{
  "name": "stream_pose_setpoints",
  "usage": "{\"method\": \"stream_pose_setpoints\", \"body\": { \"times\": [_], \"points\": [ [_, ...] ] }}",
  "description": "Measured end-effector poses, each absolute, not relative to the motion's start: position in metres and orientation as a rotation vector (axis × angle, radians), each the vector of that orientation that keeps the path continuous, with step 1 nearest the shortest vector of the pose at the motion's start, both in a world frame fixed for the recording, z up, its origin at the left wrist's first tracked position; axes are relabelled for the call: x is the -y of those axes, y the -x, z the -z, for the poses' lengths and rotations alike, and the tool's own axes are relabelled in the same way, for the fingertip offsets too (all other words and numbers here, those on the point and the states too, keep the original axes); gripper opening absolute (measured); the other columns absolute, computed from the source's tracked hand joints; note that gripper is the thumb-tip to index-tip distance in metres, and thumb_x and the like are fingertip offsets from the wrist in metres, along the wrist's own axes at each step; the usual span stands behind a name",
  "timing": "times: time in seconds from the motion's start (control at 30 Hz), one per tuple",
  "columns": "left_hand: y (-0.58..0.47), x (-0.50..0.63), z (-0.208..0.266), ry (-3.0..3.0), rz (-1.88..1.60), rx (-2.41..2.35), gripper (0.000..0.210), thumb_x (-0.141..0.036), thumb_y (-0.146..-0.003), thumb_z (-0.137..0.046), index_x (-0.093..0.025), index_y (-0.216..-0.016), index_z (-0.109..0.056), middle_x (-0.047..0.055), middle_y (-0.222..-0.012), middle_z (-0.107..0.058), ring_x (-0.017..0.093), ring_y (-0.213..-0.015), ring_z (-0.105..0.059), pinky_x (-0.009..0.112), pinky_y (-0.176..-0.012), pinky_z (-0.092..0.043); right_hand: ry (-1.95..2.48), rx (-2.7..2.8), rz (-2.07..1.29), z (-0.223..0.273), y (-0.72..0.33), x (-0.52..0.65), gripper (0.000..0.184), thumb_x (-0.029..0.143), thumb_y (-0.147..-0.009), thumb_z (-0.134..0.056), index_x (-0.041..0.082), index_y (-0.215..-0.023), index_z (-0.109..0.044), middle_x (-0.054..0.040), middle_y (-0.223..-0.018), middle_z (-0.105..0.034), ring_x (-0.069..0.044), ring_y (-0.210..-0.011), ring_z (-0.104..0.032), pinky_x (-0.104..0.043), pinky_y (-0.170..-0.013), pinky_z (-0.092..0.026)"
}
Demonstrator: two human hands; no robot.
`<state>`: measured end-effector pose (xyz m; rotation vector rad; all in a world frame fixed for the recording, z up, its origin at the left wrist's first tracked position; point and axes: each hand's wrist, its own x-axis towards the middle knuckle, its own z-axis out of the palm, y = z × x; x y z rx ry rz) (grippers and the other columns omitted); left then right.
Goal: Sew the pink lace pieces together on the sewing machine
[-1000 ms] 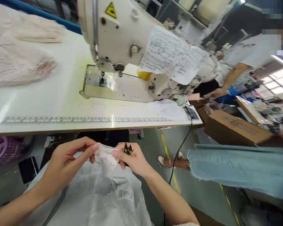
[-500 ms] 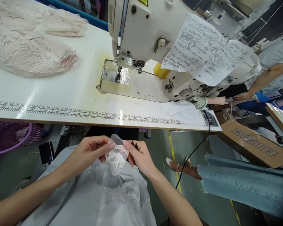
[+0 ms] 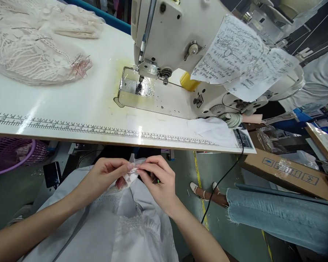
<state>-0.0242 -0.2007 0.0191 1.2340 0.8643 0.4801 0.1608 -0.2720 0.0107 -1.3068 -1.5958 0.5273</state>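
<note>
A small piece of white lace is held above my lap, in front of the table edge. My left hand pinches its left side between thumb and fingers. On the other side my right hand pinches the upper right edge, its thumb and forefinger close to the left fingertips. Sheer pale fabric sticks up just above the fingers. A small dark object is tucked in my right palm, mostly hidden. The pale grey garment I wear lies under both hands.
A sewing machine stands on the white table, with handwritten papers on it. Cream lace garments lie at the left. A purple basket is below. At right are a cardboard box and a person in denim.
My right hand has turned over and shifted its pinch along the lace's top edge. The lace is now more folded and covered by fingers. The view has shifted slightly.
</note>
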Motion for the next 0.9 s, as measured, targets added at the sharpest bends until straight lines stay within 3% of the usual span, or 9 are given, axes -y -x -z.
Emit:
{"method": "stream_pose_setpoints", "body": {
  "times": [0.1, 0.23, 0.47, 0.63, 0.77, 0.9],
  "points": [
    [0.024, 0.202, -0.019, -1.216, -0.437, -0.816, 0.039, -0.055, -0.085, -0.073, -0.019, -0.07, -0.072, -0.003, -0.055, -0.052, 0.009, -0.051, -0.048, 0.019, -0.05, -0.04, 1.316, 1.53, -0.623, -0.009, -0.16, 0.27, 0.015, 0.012, -0.095, -0.071, 0.025, -0.098, -0.079, -0.0031, -0.095, -0.067, -0.011, -0.071, -0.061, -0.023, -0.053, -0.048],
    [0.021, 0.204, -0.016, -1.268, -0.424, -0.837, 0.046, -0.053, -0.085, -0.071, -0.018, -0.06, -0.056, -0.004, -0.054, -0.043, 0.008, -0.05, -0.038, 0.02, -0.047, -0.03, 1.328, 1.416, -0.79, -0.016, -0.162, 0.267, 0.011, 0.015, -0.094, -0.073, 0.024, -0.09, -0.077, -0.0014, -0.094, -0.066, -0.009, -0.065, -0.056, -0.024, -0.053, -0.043],
    [0.024, 0.209, -0.002, -1.517, -0.418, -0.915, 0.05, -0.056, -0.095, -0.06, -0.018, -0.065, -0.046, -0.004, -0.062, -0.04, 0.01, -0.059, -0.035, 0.023, -0.053, -0.028, 1.344, 1.408, -0.805, -0.026, -0.161, 0.264, 0.012, 0.018, -0.1, -0.062, 0.023, -0.089, -0.065, -0.0019, -0.095, -0.067, -0.013, -0.083, -0.062, -0.025, -0.069, -0.048],
    [0.024, 0.21, 0.001, -1.673, -0.368, -0.876, 0.046, -0.051, -0.098, -0.052, -0.019, -0.065, -0.05, -0.004, -0.062, -0.042, 0.011, -0.058, -0.036, 0.024, -0.052, -0.025, 1.335, 1.411, -1.159, -0.023, -0.161, 0.268, 0.012, 0.03, -0.107, -0.05, 0.024, -0.097, -0.052, 0.0035, -0.081, -0.066, -0.008, -0.052, -0.053, -0.023, -0.057, -0.045],
    [0.023, 0.209, 0.0, -1.734, -0.301, -0.808, 0.038, -0.044, -0.097, -0.052, -0.019, -0.068, -0.055, -0.002, -0.066, -0.052, 0.012, -0.059, -0.04, 0.025, -0.054, -0.026, 1.504, 1.712, -0.827, -0.019, -0.168, 0.272, 0.007, 0.02, -0.098, -0.046, 0.024, -0.093, -0.049, 0.0049, -0.07, -0.059, -0.011, -0.051, -0.049, -0.023, -0.054, -0.039],
    [0.027, 0.205, -0.003, -1.668, -0.247, -0.726, 0.038, -0.042, -0.095, -0.055, -0.019, -0.065, -0.049, -0.004, -0.062, -0.043, 0.012, -0.058, -0.035, 0.026, -0.052, -0.023, 1.512, 1.922, -0.696, -0.016, -0.188, 0.272, 0.014, 0.019, -0.091, -0.044, 0.024, -0.097, -0.055, 0.0004, -0.076, -0.065, -0.014, -0.059, -0.057, -0.024, -0.059, -0.043]
  ]
}}
